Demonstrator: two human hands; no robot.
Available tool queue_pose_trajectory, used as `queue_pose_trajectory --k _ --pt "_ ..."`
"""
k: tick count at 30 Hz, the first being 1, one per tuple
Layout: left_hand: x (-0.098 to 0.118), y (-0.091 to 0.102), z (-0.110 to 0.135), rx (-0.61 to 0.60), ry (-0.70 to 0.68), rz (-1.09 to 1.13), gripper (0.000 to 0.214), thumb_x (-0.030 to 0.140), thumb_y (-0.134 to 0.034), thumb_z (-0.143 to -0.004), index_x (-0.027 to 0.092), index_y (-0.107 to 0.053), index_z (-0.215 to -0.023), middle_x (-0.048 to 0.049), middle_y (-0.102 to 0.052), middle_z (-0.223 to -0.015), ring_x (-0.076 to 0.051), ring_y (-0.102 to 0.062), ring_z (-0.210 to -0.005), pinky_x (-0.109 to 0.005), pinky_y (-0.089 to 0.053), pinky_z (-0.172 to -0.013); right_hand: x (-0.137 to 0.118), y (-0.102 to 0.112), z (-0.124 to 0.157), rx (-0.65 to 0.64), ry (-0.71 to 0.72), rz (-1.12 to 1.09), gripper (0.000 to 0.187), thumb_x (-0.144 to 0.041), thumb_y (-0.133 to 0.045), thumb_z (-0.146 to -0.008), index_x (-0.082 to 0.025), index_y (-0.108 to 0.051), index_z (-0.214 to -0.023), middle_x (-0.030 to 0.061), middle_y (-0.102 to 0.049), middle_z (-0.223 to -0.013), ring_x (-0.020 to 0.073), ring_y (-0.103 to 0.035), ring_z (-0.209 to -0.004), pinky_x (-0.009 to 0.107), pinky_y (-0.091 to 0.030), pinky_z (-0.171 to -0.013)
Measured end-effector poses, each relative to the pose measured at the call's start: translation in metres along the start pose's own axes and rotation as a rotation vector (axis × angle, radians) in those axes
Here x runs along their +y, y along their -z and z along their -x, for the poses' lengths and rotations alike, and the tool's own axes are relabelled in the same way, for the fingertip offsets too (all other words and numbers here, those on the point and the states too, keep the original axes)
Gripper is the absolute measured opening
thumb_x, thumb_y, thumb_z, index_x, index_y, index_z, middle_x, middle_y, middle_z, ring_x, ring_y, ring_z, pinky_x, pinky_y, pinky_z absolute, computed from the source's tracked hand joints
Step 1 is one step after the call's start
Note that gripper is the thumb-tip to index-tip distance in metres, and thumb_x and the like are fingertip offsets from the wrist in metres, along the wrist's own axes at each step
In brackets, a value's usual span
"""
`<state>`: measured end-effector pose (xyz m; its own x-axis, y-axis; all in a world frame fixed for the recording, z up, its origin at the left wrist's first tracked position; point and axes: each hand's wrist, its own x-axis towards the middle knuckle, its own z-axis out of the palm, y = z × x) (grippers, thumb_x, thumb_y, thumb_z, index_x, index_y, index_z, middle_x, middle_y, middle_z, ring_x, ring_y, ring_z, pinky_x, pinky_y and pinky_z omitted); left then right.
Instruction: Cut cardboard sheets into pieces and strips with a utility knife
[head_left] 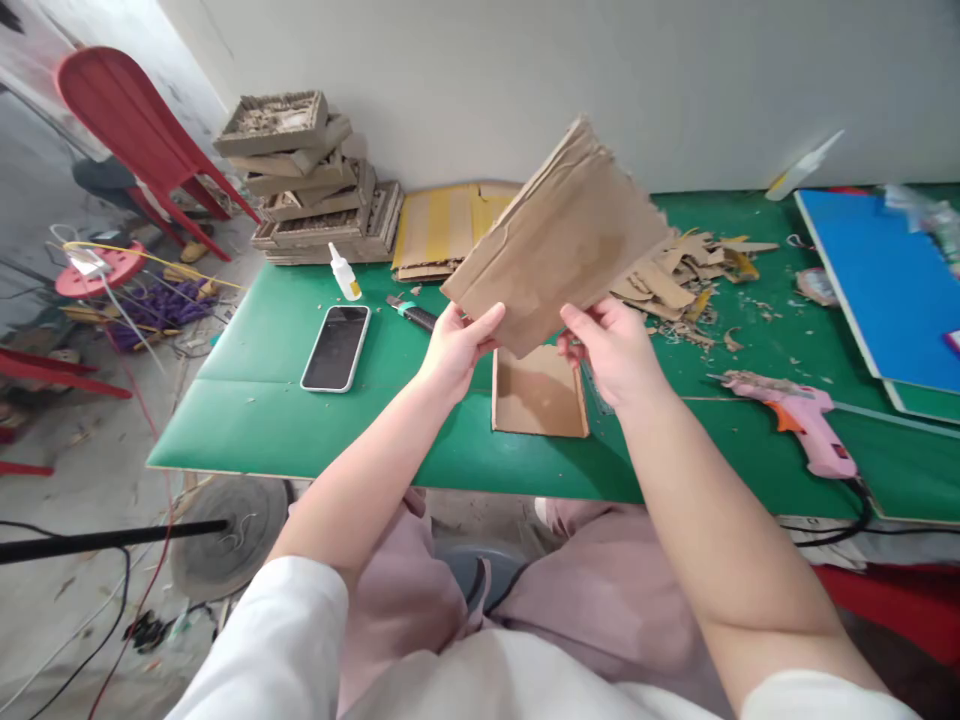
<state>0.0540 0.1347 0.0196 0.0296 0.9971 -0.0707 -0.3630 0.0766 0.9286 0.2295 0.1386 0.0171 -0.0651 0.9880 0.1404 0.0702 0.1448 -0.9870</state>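
Both my hands hold up a torn-edged piece of cardboard, tilted above the green table. My left hand pinches its lower left edge between thumb and fingers. At the lower right corner, my right hand grips it the same way. Below the held piece lies a shallow cardboard tray with low walls, its far part hidden behind the cardboard. A utility knife with a dark handle lies left of my left hand. Near it are a smartphone and a small white glue bottle.
Stacked cardboard trays stand at the back left, beside flat cardboard sheets. Cardboard scraps are heaped at the back right. A pink glue gun with a cable lies right, near a blue board. A red chair stands left.
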Motion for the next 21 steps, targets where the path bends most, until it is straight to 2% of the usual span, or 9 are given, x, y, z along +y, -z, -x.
queue_pose_trajectory --k 3,5,8,11,15,21 --pt "-0.009 0.002 -0.012 -0.033 -0.052 -0.099 0.044 0.03 -0.073 -0.064 0.02 -0.054 -0.102 -0.0041 -0.069 -0.097 -0.02 -0.065 -0.095 -0.034 -0.051 -0.084 0.012 0.019 -0.022 0.114 0.051 -0.006 0.043 -0.061 -0.068 -0.064 -0.023 -0.05 -0.07 -0.0041 -0.048 -0.052 0.0119 -0.052 -0.044 0.022 -0.035 -0.032" --pt "-0.011 0.013 -0.021 0.017 -0.109 -0.201 0.049 0.028 -0.071 -0.066 0.021 -0.051 -0.11 -0.0039 -0.069 -0.097 -0.019 -0.065 -0.096 -0.034 -0.049 -0.087 0.023 0.034 -0.031 0.167 0.06 0.043 0.041 -0.059 -0.071 -0.063 -0.023 -0.05 -0.067 -0.0041 -0.048 -0.051 0.0116 -0.051 -0.043 0.023 -0.036 -0.031" --pt "-0.013 0.028 -0.031 0.096 -0.087 -0.315 0.049 0.028 -0.063 -0.072 0.023 -0.047 -0.119 -0.0048 -0.068 -0.104 -0.016 -0.065 -0.093 -0.033 -0.051 -0.084 0.041 0.048 -0.039 0.201 0.045 0.123 0.039 -0.056 -0.071 -0.064 -0.022 -0.051 -0.064 -0.0038 -0.05 -0.052 0.0123 -0.052 -0.043 0.023 -0.037 -0.031" --pt "-0.017 0.03 -0.032 0.07 -0.106 -0.411 0.041 0.028 -0.061 -0.074 0.021 -0.054 -0.113 -0.0054 -0.069 -0.102 -0.017 -0.065 -0.093 -0.034 -0.051 -0.086 0.052 0.051 -0.042 0.199 0.021 0.182 0.035 -0.052 -0.07 -0.067 -0.022 -0.052 -0.065 -0.0041 -0.052 -0.052 0.0108 -0.049 -0.041 0.024 -0.037 -0.031" --pt "-0.023 0.024 -0.029 0.022 -0.195 -0.524 0.026 0.024 -0.06 -0.073 0.017 -0.064 -0.098 -0.006 -0.071 -0.097 -0.018 -0.065 -0.097 -0.037 -0.048 -0.093 0.052 0.05 -0.041 0.144 0.049 0.22 0.027 -0.045 -0.068 -0.072 -0.021 -0.056 -0.07 -0.0046 -0.052 -0.053 0.0082 -0.046 -0.041 0.021 -0.034 -0.032" --pt "-0.028 0.023 -0.029 0.019 -0.156 -0.622 0.03 0.019 -0.051 -0.078 0.016 -0.066 -0.103 -0.0074 -0.071 -0.101 -0.02 -0.066 -0.097 -0.039 -0.051 -0.091 0.052 0.053 -0.038 0.091 0.109 0.26 0.027 -0.047 -0.066 -0.074 -0.022 -0.059 -0.075 -0.0043 -0.052 -0.055 0.0091 -0.05 -0.047 0.02 -0.035 -0.035"
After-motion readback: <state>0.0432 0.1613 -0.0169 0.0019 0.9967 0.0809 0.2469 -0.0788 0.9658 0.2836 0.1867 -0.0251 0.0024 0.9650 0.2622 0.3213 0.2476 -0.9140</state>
